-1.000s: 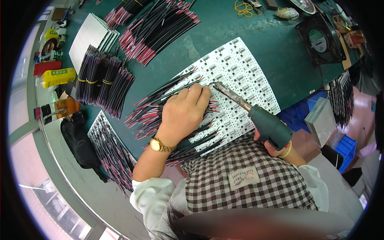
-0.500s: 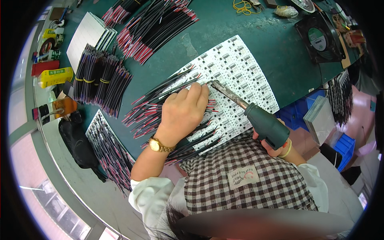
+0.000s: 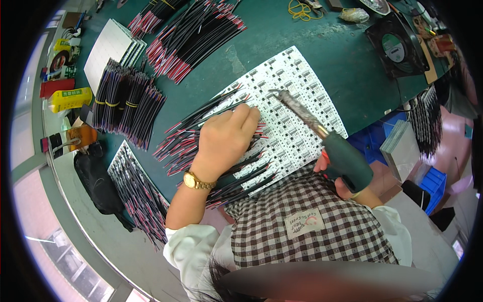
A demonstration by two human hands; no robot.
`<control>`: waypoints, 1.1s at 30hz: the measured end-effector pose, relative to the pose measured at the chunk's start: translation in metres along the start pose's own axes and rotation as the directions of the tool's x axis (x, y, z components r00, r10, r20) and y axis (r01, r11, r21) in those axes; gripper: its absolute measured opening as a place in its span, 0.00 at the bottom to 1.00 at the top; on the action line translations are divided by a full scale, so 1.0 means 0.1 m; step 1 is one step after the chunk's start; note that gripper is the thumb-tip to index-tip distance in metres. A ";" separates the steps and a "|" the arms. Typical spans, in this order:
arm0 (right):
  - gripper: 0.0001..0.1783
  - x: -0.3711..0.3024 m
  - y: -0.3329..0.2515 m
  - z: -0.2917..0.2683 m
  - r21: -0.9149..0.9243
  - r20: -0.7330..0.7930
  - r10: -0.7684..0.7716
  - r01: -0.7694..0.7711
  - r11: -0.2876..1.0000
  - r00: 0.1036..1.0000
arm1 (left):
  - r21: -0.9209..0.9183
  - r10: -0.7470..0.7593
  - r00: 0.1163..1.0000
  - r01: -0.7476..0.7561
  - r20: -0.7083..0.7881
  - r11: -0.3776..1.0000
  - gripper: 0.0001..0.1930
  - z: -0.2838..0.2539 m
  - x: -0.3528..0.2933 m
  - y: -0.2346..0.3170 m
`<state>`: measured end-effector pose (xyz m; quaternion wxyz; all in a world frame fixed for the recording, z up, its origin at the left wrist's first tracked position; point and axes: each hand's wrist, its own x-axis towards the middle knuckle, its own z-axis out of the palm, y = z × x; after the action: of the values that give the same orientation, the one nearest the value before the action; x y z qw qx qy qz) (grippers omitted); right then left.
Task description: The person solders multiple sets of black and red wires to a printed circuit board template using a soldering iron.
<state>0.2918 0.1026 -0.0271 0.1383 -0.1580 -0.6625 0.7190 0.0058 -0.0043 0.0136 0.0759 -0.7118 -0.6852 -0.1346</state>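
Right hand [image 3: 344,189] grips a dark-green, scuffed-barrelled soldering tool [image 3: 352,162]; left hand [image 3: 225,138], its hold hidden, covers black, red-tipped wires [image 3: 187,137].

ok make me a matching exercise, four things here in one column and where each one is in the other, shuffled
1. soldering tool
2. white circuit board
3. black fan
4. yellow bottle

A. partly beneath the left hand
B. far left of the picture
C. held in the right hand
D. upper right, on the green table

Pairs: 1-C, 2-A, 3-D, 4-B
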 end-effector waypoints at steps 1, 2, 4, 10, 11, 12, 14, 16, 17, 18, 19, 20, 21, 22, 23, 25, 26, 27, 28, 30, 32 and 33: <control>0.39 -0.02 0.08 0.00 -0.021 -0.004 -0.094 0.093 0.995 0.996 | -0.068 -0.021 0.998 0.025 0.061 0.997 0.16 -0.01 0.01 -0.02; 0.39 -0.03 0.09 0.00 -0.024 -0.009 -0.093 0.093 0.995 0.996 | -0.071 -0.017 0.998 0.021 0.060 0.997 0.16 0.01 0.02 -0.05; 0.18 -0.01 0.10 0.03 0.054 -0.079 -0.074 0.078 0.995 0.994 | -0.165 0.002 0.999 0.004 0.038 0.986 0.17 0.02 0.02 -0.11; 0.17 0.03 0.07 0.08 0.041 -0.101 -0.052 0.057 0.998 0.994 | -0.212 -0.008 1.000 0.007 -0.004 0.977 0.18 0.04 0.03 -0.14; 0.17 0.02 0.07 0.07 0.041 -0.103 -0.052 0.057 0.998 0.993 | -0.212 -0.006 1.000 0.005 -0.004 0.977 0.18 0.04 0.04 -0.14; 0.16 0.01 0.09 0.07 0.007 -0.091 -0.062 0.062 0.998 0.994 | -0.219 -0.018 1.000 0.017 -0.002 0.976 0.19 0.04 0.04 -0.14; 0.16 0.00 0.11 0.06 -0.027 -0.080 -0.070 0.068 0.997 0.994 | -0.226 -0.028 1.000 0.028 0.001 0.974 0.20 0.05 0.04 -0.16; 0.16 -0.01 0.12 0.05 -0.064 -0.067 -0.104 0.100 0.993 0.992 | -0.256 -0.026 0.999 0.020 -0.021 0.966 0.21 0.05 0.03 -0.16; 0.16 -0.01 0.12 0.06 -0.060 -0.065 -0.105 0.101 0.993 0.992 | -0.253 -0.028 0.999 0.022 -0.019 0.967 0.21 0.04 0.03 -0.16; 0.16 -0.02 0.11 0.06 -0.046 -0.080 -0.107 0.103 0.994 0.991 | -0.257 -0.019 1.000 0.015 -0.016 0.966 0.21 0.05 0.03 -0.17; 0.16 -0.02 0.11 0.07 -0.032 -0.094 -0.109 0.106 0.994 0.990 | -0.260 -0.011 1.000 0.007 -0.013 0.966 0.20 0.05 0.04 -0.17; 0.16 -0.03 0.12 0.06 -0.033 -0.097 -0.108 0.105 0.994 0.989 | -0.262 -0.008 1.000 0.005 -0.013 0.965 0.20 0.06 0.05 -0.18; 0.16 -0.04 0.13 0.04 -0.042 -0.082 -0.097 0.093 0.995 0.992 | -0.271 -0.012 1.000 0.010 -0.008 0.963 0.20 0.06 0.05 -0.18; 0.16 -0.05 0.14 0.03 -0.051 -0.066 -0.086 0.082 0.995 0.994 | -0.280 -0.016 1.000 0.014 -0.002 0.960 0.20 0.06 0.05 -0.18; 0.16 -0.04 0.13 0.04 -0.050 -0.067 -0.085 0.082 0.995 0.994 | -0.280 -0.014 1.000 0.013 -0.002 0.960 0.20 0.06 0.05 -0.18; 0.16 -0.01 0.11 0.07 0.018 -0.092 -0.065 0.067 0.998 0.994 | -0.283 -0.036 0.999 0.032 -0.011 0.959 0.20 0.06 0.03 -0.17; 0.16 -0.01 0.12 0.07 0.020 -0.091 -0.067 0.069 0.997 0.994 | -0.280 -0.037 0.999 0.032 -0.010 0.959 0.20 0.06 0.02 -0.17; 0.27 -0.03 0.13 0.06 0.018 -0.050 -0.026 0.027 0.999 0.998 | -0.274 -0.038 0.999 0.033 -0.012 0.961 0.20 0.06 0.03 -0.16; 0.38 -0.04 0.14 0.06 0.014 -0.009 0.015 -0.015 1.000 1.000 | -0.269 -0.039 0.999 0.034 -0.015 0.963 0.20 0.07 0.04 -0.16; 0.38 -0.03 0.13 0.08 0.024 -0.023 0.010 -0.009 1.000 1.000 | -0.267 -0.031 0.999 0.026 -0.014 0.963 0.20 0.07 0.04 -0.15; 0.39 -0.02 0.14 0.08 0.037 -0.035 0.005 -0.004 0.999 0.999 | -0.263 -0.025 1.000 0.021 -0.011 0.965 0.21 0.07 0.05 -0.14; 0.25 0.01 0.14 0.07 0.050 -0.047 -0.029 0.031 0.998 0.998 | -0.252 -0.027 1.000 0.024 -0.010 0.967 0.21 0.07 0.05 -0.14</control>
<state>0.2886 0.0955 -0.0404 0.1685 -0.1611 -0.6428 0.7297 -0.0075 0.0028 0.0077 -0.0124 -0.7060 -0.6710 -0.2263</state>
